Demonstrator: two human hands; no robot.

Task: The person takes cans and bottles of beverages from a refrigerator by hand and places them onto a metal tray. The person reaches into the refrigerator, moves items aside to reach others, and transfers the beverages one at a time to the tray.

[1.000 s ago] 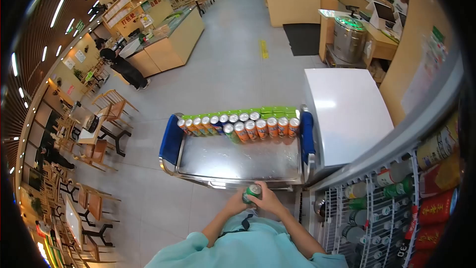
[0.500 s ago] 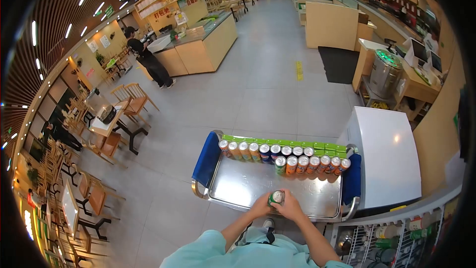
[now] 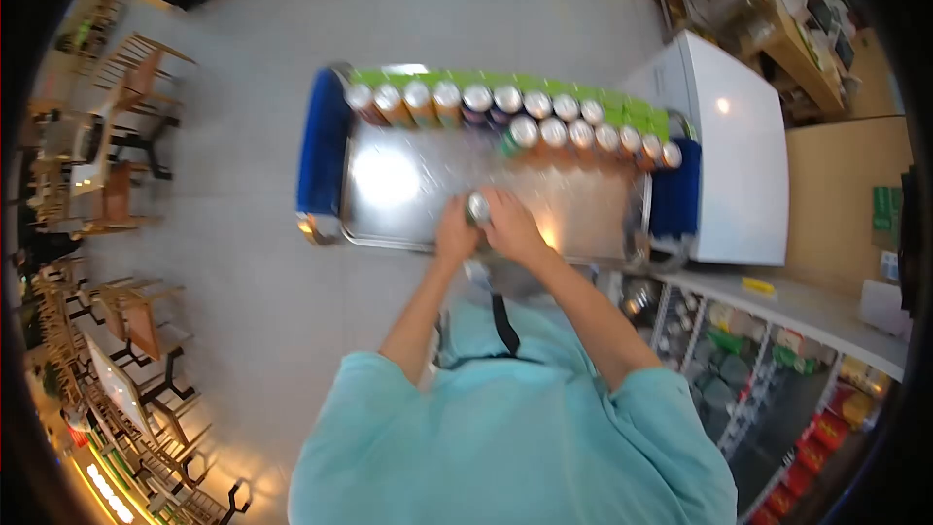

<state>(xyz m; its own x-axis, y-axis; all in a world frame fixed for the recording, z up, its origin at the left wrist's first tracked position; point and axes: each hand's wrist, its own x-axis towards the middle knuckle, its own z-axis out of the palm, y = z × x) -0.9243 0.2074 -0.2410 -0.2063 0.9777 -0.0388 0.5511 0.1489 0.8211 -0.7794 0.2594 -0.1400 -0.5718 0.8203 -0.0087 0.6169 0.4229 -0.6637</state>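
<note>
Now both hands clasp one can over the cart.
Left hand and right hand have carried the drink can forward above the steel cart tray, nearer the can rows.

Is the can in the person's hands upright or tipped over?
Upright: the can shows its round silver top to the camera, held between the left hand and right hand above the cart tray.

Both hands together, fingers seemingly curled
</note>
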